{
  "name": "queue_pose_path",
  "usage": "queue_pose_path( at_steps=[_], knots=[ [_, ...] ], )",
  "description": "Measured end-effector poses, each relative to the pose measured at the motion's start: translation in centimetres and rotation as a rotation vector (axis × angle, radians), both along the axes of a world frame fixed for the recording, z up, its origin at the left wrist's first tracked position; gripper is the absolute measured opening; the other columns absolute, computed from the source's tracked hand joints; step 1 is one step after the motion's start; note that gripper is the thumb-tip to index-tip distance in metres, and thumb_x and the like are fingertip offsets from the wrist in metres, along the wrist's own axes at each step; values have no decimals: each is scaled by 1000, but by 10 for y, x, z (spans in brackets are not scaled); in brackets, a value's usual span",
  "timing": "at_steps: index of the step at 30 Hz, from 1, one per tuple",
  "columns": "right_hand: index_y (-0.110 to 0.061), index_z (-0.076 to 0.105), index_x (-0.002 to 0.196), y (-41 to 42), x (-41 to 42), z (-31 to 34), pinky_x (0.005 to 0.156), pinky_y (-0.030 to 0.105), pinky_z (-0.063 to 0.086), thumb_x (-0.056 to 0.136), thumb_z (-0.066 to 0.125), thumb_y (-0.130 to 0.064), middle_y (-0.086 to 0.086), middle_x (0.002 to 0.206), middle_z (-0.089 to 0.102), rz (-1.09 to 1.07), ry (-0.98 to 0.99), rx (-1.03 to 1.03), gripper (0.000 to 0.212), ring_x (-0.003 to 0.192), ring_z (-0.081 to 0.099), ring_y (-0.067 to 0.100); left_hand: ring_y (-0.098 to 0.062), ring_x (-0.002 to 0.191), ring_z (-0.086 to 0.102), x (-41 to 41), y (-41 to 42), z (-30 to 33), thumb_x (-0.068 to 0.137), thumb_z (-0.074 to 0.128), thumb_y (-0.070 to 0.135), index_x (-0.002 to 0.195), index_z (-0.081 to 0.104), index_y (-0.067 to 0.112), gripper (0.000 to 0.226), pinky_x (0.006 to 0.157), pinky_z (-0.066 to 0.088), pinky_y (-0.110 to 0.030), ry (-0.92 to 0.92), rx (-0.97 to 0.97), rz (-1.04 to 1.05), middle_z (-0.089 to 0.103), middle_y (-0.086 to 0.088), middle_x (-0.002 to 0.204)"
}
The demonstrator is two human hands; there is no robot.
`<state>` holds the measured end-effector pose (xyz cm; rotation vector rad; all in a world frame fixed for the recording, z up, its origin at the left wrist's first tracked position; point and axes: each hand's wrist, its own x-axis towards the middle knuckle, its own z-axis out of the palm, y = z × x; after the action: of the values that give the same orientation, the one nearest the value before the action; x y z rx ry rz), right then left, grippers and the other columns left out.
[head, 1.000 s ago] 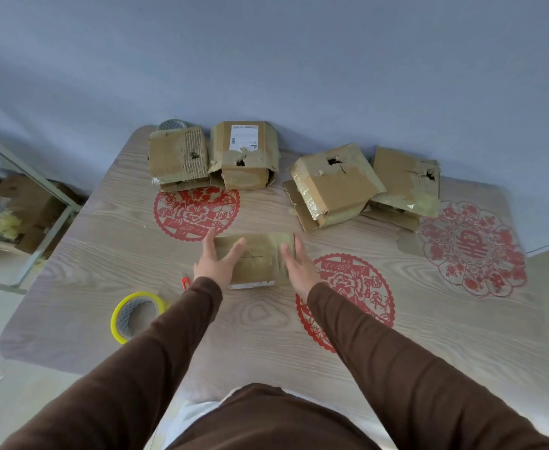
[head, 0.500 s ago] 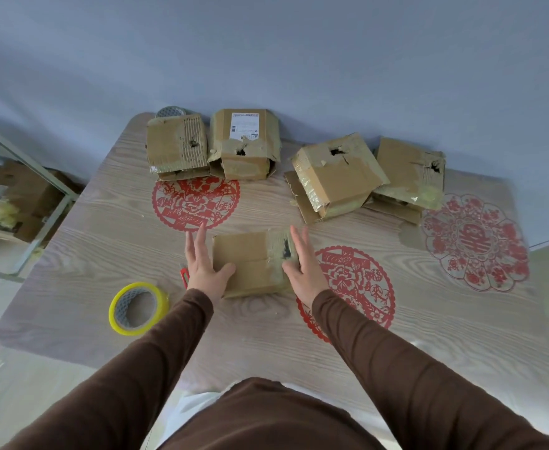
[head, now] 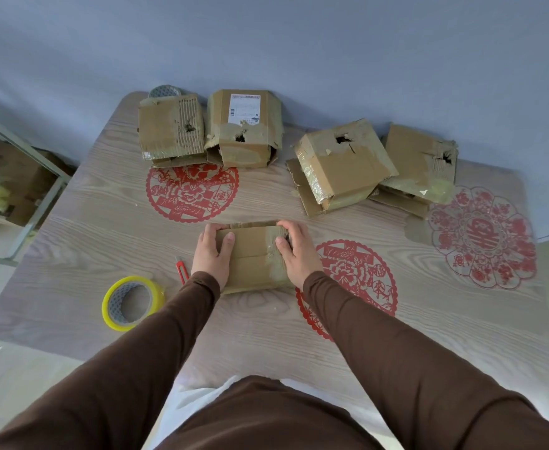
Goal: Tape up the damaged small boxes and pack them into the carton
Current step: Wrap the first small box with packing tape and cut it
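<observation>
Soft, even daylight falls on my table (head: 429,319), with faint shadows behind the boxes (head: 341,164). Wide-angle distortion bows the table's edges. Mild glare shows on the tape roll (head: 156,293); my sleeves (head: 429,384) blur slightly near the lower border.

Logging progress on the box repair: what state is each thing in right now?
Small box: on the table, gripped at both ends.
Left hand: holds its left end.
Right hand: holds its right end.
Four far boxes: punctured, untouched.
Tape roll: lying flat, unused.
Red knife: lying idle.

Brown cardboard boxes (head: 343,164), yellow-rimmed tape roll (head: 131,302), red paper-cut medallions (head: 192,191) on pale woodgrain table (head: 88,228), brown sleeves (head: 396,352)
</observation>
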<state>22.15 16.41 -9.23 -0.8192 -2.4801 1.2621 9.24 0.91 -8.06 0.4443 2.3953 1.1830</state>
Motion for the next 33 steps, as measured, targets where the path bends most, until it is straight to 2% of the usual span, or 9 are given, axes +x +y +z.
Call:
queue_pose_path(
  at_steps=[4,8,12,16,21,25,29,31,33],
  knots=[
    [-22,46,144,4,2,4,115,36,37,108,41,-30,2,141,45,24,-50,-147,37,128,44,12,-21,106,51,-2,-1,2,102,52,35,122,51,21,24,97,41,-37,-69,12,2,52,-3,122],
    [-32,16,161,4,5,9,122,26,17,110,31,-36,-5,167,18,52,-80,-235,53,150,19,6,-19,129,44,-8,-7,3,100,59,38,143,39,30,49,106,39,-35,-207,143,59,45,0,140],
    [-36,11,161,0,7,9,120,31,28,110,28,-35,-6,167,19,20,-127,-154,53,149,25,10,-30,115,56,-3,-5,6,103,48,45,133,45,16,42,86,41,-29,-323,75,60,57,-6,121],
    [-39,-5,159,2,8,16,110,36,42,107,30,-49,-6,168,14,-6,-252,-105,64,144,37,16,-22,130,42,-5,-7,6,105,36,49,148,36,13,57,111,26,-36,-291,-21,75,42,-2,142],
    [-20,15,159,-25,21,23,121,48,29,89,65,-58,6,164,25,-628,-13,-462,95,149,28,25,-19,122,43,26,-8,1,102,49,46,121,51,2,48,97,18,-14,-266,21,369,49,-13,136],
    [-19,26,157,-53,28,24,119,43,33,90,72,-43,1,158,36,-591,-17,-860,86,143,39,23,-24,145,30,54,-18,-2,81,71,59,92,58,12,51,118,22,-33,-233,-51,244,30,-12,159],
    [-14,50,136,-46,21,20,104,35,47,92,71,-31,6,135,60,-456,-86,-787,51,117,59,19,-28,116,58,49,-19,0,79,83,36,134,41,19,72,99,50,-39,-445,187,279,53,-12,131],
    [-19,44,136,-40,15,27,103,34,47,95,67,-31,4,135,59,-389,-94,-734,49,115,58,18,-26,116,60,41,-11,1,88,76,19,154,27,21,81,99,50,-38,-578,251,223,53,-10,135],
    [-23,28,153,-39,12,32,104,27,41,102,55,-34,-5,138,52,-287,-94,-721,59,121,52,12,-23,115,63,37,-4,-4,97,63,17,152,39,19,60,103,50,-37,-665,250,142,61,-8,135]
  ],
)
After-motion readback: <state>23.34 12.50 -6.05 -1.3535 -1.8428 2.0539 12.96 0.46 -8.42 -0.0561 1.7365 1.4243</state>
